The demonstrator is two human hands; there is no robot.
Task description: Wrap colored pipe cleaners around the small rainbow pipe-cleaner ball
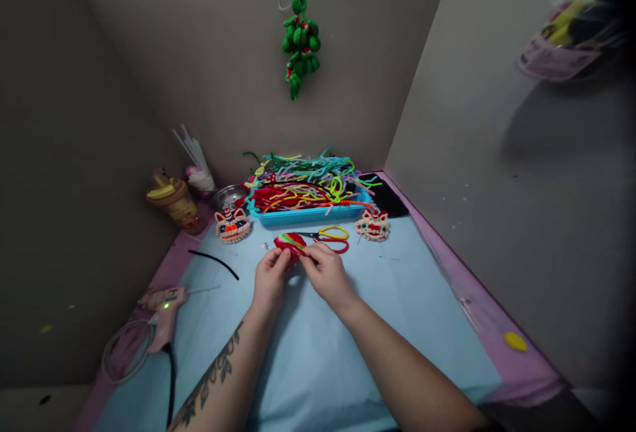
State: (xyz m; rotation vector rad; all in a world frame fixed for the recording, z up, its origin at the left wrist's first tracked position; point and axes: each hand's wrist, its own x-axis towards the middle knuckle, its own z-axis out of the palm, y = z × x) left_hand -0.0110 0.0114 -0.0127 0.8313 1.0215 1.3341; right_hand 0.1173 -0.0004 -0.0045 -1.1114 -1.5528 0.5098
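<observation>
Between my two hands, just above the blue sheet, is a small red pipe-cleaner piece [290, 242] with yellow and green-blue stripes. My left hand [271, 275] pinches its lower left edge. On the right side, the fingers of my right hand [325, 271] are closed on the same piece. My fingers hide its lower part. Right behind it lie scissors [334, 234] with one yellow and one red handle loop. Two finished lion-like faces of fuzzy stems flank them: one face [232, 225] at the left, another face [372, 225] at the right.
A blue tray [308, 217] heaped with coloured pipe cleaners stands at the back. At left are a pink glue gun [166, 319] with its cord, a black stem [214, 261], a cup [176, 200] and a metal bowl [229, 197]. A green ornament [301, 41] hangs on the wall.
</observation>
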